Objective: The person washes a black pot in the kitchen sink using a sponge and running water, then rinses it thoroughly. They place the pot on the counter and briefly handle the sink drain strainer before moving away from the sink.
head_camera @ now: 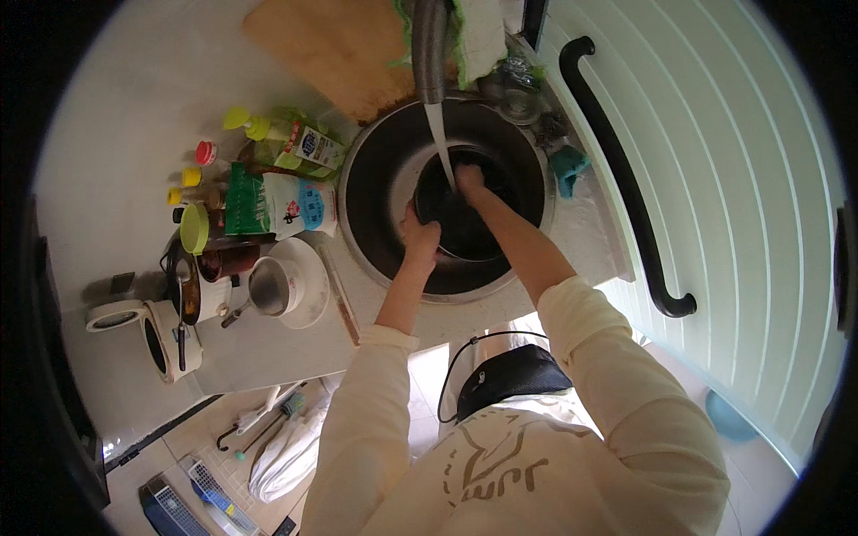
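A round metal sink (375, 194) lies before me, with a dark round pot (462, 234) tilted inside it. My left hand (422, 238) grips the pot's near-left rim, thumb over the edge. Inside the pot, close to its far wall, is my right hand (469, 179). Its fingers are bent and partly hidden, so whether they hold anything is unclear. From the faucet (430, 60) above, a stream of water (439, 137) runs down into the pot beside my right hand. The pot's inside is too dark to make out.
Left of the sink stand a pump bottle (312, 147), a green packet (247, 201), jars and a strainer (269, 287) on a cup. A wooden cutting board (328, 53) leans behind. To the right are a teal cloth (568, 171) and a pale door with a black handle (623, 181).
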{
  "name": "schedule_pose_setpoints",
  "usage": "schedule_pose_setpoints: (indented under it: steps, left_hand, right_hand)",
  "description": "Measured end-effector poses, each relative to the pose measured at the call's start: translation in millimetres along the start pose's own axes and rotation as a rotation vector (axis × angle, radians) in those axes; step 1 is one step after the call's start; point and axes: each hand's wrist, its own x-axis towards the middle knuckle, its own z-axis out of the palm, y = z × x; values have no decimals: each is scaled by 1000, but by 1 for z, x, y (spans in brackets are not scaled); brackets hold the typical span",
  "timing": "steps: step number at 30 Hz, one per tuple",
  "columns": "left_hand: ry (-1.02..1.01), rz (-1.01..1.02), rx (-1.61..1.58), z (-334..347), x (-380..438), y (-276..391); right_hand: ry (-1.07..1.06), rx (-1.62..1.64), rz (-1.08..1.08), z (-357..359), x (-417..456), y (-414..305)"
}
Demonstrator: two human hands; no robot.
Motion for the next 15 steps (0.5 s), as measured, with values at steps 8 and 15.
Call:
schedule_pose_setpoints:
  steps: [8, 15]
  left_hand:
    - [206, 279, 440, -21, 5, 16]
    - [-121, 10, 193, -54, 3, 29]
  right_hand:
    - [-595, -431, -313, 38, -52, 58]
    - [-240, -1911, -1153, -19, -56, 7]
